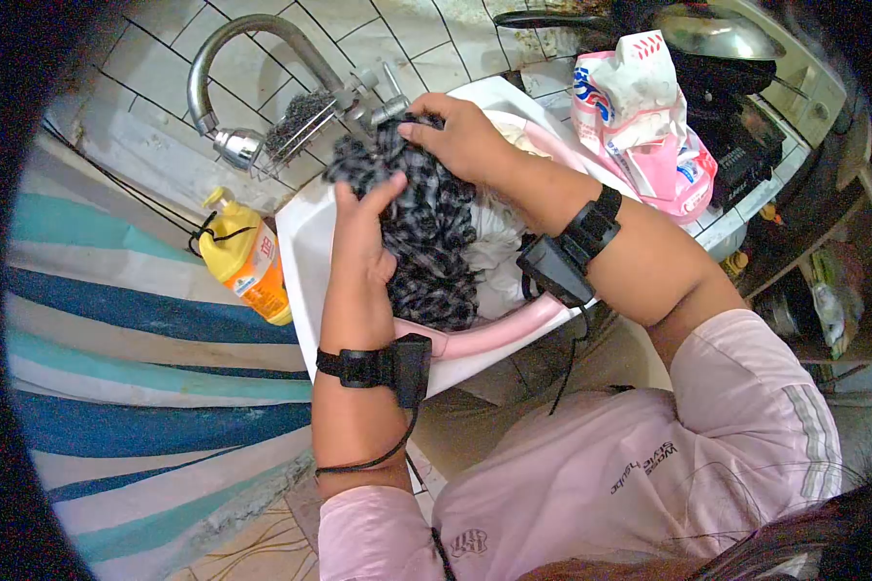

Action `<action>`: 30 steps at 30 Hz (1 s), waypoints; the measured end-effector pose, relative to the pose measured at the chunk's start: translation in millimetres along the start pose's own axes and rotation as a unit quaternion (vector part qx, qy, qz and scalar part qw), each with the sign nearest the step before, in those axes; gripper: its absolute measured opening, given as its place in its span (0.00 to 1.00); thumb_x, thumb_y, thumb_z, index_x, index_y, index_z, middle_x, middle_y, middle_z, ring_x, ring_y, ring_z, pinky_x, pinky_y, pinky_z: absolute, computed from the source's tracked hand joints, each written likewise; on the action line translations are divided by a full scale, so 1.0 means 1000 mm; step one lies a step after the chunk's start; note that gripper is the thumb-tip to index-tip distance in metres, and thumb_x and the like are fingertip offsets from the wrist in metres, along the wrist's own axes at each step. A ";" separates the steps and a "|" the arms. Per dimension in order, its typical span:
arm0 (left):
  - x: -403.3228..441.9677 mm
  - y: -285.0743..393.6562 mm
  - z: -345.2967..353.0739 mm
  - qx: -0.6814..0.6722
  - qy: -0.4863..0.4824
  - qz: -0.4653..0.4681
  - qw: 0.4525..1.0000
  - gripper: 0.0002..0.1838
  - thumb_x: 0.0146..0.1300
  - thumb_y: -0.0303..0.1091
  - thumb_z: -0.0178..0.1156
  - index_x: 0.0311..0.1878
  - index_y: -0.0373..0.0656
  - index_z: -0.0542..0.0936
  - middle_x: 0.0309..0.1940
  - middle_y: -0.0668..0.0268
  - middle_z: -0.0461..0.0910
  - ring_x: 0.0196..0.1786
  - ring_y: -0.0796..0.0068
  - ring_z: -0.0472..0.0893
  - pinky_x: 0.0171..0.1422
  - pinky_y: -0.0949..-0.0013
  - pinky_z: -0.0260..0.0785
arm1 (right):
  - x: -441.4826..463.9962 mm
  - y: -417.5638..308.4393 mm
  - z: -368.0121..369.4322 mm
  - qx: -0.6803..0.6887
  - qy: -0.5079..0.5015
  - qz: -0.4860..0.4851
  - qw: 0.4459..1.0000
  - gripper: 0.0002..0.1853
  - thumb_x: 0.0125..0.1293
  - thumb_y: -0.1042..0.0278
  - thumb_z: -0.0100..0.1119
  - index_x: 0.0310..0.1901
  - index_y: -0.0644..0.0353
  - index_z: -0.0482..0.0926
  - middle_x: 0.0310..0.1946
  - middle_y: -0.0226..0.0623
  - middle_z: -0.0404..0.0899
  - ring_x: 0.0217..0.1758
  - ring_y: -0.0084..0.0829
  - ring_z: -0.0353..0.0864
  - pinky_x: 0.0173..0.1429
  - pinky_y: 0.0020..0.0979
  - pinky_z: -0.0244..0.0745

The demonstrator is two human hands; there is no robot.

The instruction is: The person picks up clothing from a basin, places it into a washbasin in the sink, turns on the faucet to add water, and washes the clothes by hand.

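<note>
A black-and-grey checked cloth (421, 232) lies bunched over the left part of a pink basin (513, 324), which sits in a white sink (305, 247). White cloth (494, 247) shows beside it in the basin. My left hand (363, 223) rests against the checked cloth's left side, thumb and fingers apart. At the cloth's upper end, near the faucet, my right hand (455, 136) has its fingers bent round a fold of it.
A curved metal faucet (252, 39) and a wire rack (305, 126) with a scouring pad stand behind the sink. Left is a yellow bottle (247, 257); right are a pink-and-white packet (639, 126) and a black stove (746, 145) with a lidded pan. A striped curtain (145, 358) hangs left.
</note>
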State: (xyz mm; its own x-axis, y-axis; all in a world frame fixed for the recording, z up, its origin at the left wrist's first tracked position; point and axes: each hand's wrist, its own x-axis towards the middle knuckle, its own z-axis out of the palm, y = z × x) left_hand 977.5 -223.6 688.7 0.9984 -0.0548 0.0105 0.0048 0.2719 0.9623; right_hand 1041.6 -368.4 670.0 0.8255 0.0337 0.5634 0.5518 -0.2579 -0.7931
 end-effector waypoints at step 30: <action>0.025 -0.002 -0.029 -0.077 0.091 0.112 0.986 0.20 0.69 0.43 0.47 0.57 0.41 0.66 0.49 0.58 0.75 0.48 0.62 0.77 0.52 0.55 0.72 | -0.009 -0.008 0.001 -0.157 -0.033 -0.125 0.979 0.20 0.50 0.50 0.66 0.41 0.52 0.81 0.36 0.41 0.79 0.39 0.38 0.77 0.47 0.35 0.70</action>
State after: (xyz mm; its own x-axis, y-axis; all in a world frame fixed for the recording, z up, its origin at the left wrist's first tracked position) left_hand 1004.3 -197.9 679.5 0.9687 0.1926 0.1566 -0.2235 0.4020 0.8880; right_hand 1030.1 -365.5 671.6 0.6807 0.1934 0.7065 0.6828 -0.5167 -0.5165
